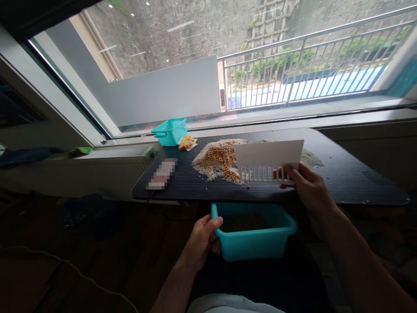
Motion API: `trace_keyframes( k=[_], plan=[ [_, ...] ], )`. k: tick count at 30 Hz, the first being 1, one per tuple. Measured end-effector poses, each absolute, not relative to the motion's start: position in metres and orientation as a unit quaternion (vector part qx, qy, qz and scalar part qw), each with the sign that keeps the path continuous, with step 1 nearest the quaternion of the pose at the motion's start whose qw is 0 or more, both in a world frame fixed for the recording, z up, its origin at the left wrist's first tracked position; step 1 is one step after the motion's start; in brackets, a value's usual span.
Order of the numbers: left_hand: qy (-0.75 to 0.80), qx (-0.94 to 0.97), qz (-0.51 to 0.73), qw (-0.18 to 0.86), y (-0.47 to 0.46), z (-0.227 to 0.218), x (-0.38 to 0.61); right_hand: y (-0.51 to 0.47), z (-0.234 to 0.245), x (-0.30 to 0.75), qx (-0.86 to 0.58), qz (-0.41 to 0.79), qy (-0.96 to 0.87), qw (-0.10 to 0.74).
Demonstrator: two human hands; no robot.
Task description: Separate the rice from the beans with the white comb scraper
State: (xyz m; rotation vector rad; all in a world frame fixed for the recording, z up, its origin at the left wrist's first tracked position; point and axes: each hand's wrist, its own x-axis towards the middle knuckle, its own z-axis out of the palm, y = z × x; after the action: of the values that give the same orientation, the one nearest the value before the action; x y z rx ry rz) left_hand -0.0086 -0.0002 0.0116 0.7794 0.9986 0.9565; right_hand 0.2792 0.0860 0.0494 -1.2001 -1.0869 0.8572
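Observation:
My left hand (201,242) is closed on the left end of a teal plastic bin (254,245), thumb over its rim. Small dark grains or beans (244,222) lie inside the bin, which is just below the table's front edge. Above the table, my right hand (308,186) pinches the lower right corner of a white slotted sheet (269,153), with a row of slots along its lower part. Behind and left of the sheet spreads a pile of yellow-brown beans (216,158) over white rice-like grains (208,174). The sheet hides part of this pile.
On the dark table (189,187) a smaller teal basket (171,131) stands at the back left. A crumpled yellow packet (187,142) and a blurred-out flat object (162,174) lie near it. More pale grains (311,158) lie to the right. A window with a railing (302,71) is behind.

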Motion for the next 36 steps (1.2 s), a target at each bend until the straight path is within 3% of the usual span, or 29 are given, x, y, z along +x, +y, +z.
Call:
trace_keyframes(
  k=[8, 36],
  plan=[
    [0.449, 0.353, 0.425, 0.702, 0.0, 0.009, -0.009, 0.086, 0.045, 0.281, -0.527, 0.344, -0.425, 0.65],
    [0.456, 0.353, 0.429, 0.696, 0.001, 0.015, -0.004, 0.089, 0.047, 0.28, -0.494, 0.393, -0.493, 0.598]
  ],
)
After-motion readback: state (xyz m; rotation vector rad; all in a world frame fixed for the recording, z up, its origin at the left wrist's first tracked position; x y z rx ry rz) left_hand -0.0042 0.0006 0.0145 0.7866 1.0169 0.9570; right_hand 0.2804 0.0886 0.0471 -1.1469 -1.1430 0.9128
